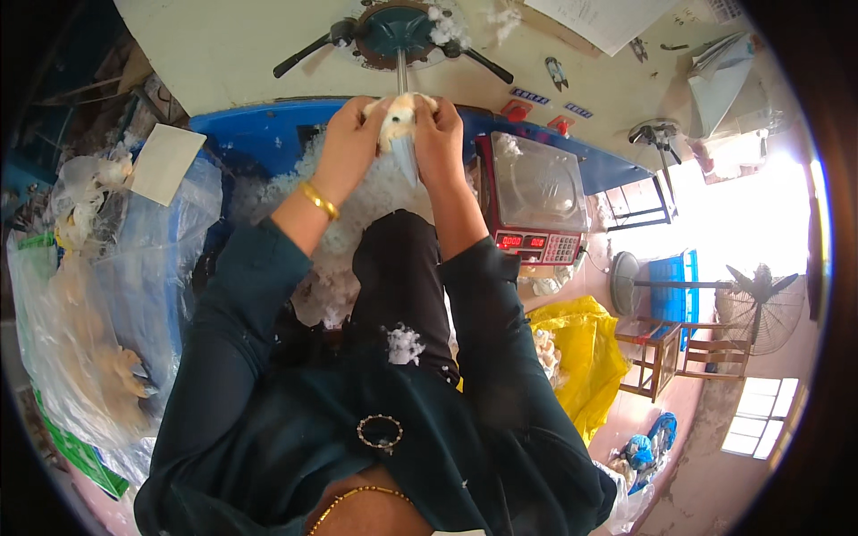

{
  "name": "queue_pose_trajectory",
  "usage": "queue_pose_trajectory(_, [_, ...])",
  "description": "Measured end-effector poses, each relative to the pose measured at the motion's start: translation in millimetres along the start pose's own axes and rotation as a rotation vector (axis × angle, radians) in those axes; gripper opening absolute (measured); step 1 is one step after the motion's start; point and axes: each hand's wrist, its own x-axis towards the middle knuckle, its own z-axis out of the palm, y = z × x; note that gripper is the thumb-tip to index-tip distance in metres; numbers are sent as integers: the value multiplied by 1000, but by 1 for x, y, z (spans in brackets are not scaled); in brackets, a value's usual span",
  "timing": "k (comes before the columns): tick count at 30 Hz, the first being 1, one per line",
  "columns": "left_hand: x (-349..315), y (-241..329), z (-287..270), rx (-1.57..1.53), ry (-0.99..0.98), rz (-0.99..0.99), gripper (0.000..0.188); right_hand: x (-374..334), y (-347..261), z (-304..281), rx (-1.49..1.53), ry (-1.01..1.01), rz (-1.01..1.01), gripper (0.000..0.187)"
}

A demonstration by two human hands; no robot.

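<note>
A small cream plush toy with a dark round eye sits at the end of a metal tube. The tube sticks out from a green round fitting on the machine's pale panel. My left hand grips the toy's left side, and my right hand holds its right side, fingers curled round it. A pale bluish strip hangs below the toy, next to my right palm. How far the tube reaches into the toy is hidden. White fluffy stuffing lies beneath my hands.
Black lever handles flank the fitting. A red digital scale stands to the right, with thread snips on the panel above. Clear plastic bags fill the left. A yellow sack, wooden stools and a fan are at right.
</note>
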Motion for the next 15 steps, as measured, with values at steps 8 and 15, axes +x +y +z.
queue_pose_trajectory(8, [-50,-7,22,378,-118,518,57,-35,-15,-22,-15,-64,-132,9])
queue_pose_trajectory(15, [-57,-10,20,275,-231,493,58,-42,-9,-31,32,-126,-79,14])
